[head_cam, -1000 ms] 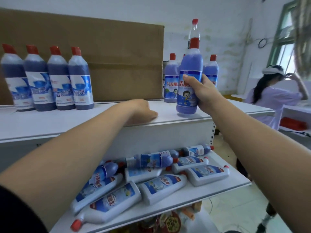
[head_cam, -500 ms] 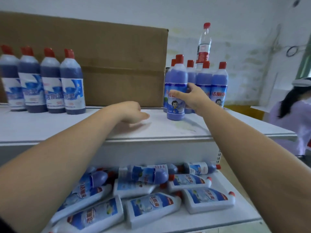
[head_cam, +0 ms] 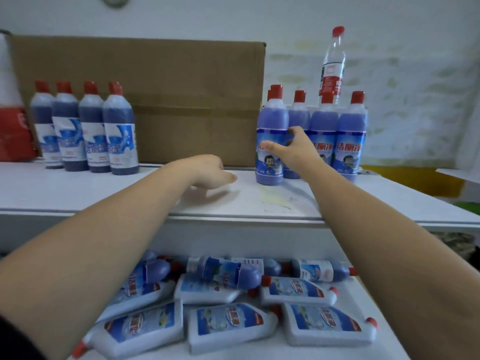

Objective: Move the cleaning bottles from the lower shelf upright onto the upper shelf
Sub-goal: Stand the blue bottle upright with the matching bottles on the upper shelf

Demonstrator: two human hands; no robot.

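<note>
On the white upper shelf (head_cam: pixel 130 193) a purple cleaning bottle (head_cam: pixel 271 118) with a red cap stands upright, just left of a cluster of matching bottles (head_cam: pixel 348 136). My right hand (head_cam: pixel 296 149) holds this bottle around its label, thumb in front and fingers at its right side. To the left, my left hand (head_cam: pixel 210 172) rests on the same shelf with loosely curled fingers, holding nothing. Below, several cleaning bottles (head_cam: pixel 228 323), flat white ones and round purple ones, lie on their sides on the lower shelf (head_cam: pixel 272 353).
A row of dark blue bottles (head_cam: pixel 88 128) stands at the left of the upper shelf. Behind it is a large cardboard box (head_cam: pixel 181 100). A clear water bottle (head_cam: pixel 333 66) rises behind the purple cluster. A red and white pack (head_cam: pixel 13 126) sits at the far left.
My right hand carried the purple bottle from the shelf's front edge back to the cluster and set it down upright. The view shifted left and down. My left hand stayed put.
</note>
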